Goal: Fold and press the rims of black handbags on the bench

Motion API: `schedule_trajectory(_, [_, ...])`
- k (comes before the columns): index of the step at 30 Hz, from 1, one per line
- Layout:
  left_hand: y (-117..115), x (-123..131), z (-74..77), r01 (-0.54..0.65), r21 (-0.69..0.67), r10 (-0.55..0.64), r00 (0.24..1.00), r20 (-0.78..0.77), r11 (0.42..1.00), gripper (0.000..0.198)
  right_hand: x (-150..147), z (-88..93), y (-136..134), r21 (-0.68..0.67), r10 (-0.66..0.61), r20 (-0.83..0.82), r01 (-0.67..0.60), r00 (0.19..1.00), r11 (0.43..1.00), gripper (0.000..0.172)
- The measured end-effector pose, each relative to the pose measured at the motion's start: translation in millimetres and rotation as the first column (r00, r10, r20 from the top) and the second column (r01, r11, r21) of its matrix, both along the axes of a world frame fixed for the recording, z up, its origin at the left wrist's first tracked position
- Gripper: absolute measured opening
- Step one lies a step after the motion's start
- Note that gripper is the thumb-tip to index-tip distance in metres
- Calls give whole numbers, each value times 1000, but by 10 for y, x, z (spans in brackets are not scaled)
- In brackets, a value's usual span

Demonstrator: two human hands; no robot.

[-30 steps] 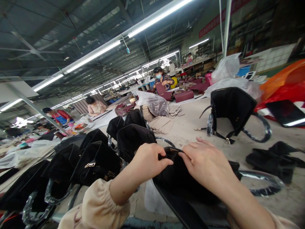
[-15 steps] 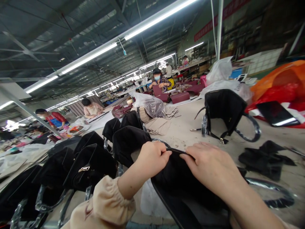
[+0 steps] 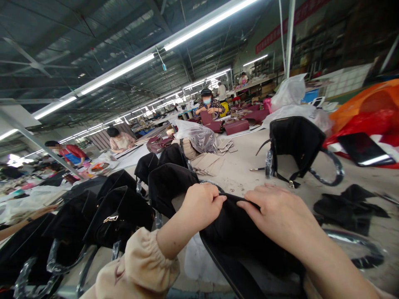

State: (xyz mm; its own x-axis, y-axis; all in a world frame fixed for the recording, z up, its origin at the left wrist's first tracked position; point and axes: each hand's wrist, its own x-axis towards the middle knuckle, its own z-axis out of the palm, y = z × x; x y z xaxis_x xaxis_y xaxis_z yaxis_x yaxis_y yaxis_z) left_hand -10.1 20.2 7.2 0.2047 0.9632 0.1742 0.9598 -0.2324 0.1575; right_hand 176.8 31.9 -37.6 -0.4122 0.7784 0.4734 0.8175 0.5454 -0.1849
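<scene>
A black handbag (image 3: pixel 246 236) lies in front of me on the worktable. My left hand (image 3: pixel 204 205) pinches its top edge between thumb and fingers. A short way to the right along the same edge, my right hand (image 3: pixel 271 211) grips it too, thumb on the near side. The stretch of edge between the two hands is in sight; the bag's lower part is partly hidden by my right forearm. A plastic-wrapped handle (image 3: pixel 358 245) shows beyond that forearm, on the right.
Several black bags (image 3: pixel 120 216) crowd the left side. Another black bag (image 3: pixel 294 145) stands at the back right, near black fabric scraps (image 3: pixel 349 209) and a dark tablet (image 3: pixel 364 149). Beige card pieces (image 3: pixel 207 164) lie beyond my hands. A co-worker (image 3: pixel 207 104) handles maroon pieces farther off.
Both hands keep hold of the bag's edge and shift only slightly. Another person's arm has come into view at the far left, over the black bags.
</scene>
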Motion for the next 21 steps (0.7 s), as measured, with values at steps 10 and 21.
schedule_trajectory(10, [-12,7,-7,-6,17,6,1000,-15,1000,33,24,30,-48,-20,57,-21,-57,998,998,17])
schedule_trajectory(21, [-31,5,-32,-6,33,6,1000,7,999,32,-246,24,-78,34,-1,-17,2,1000,999,16])
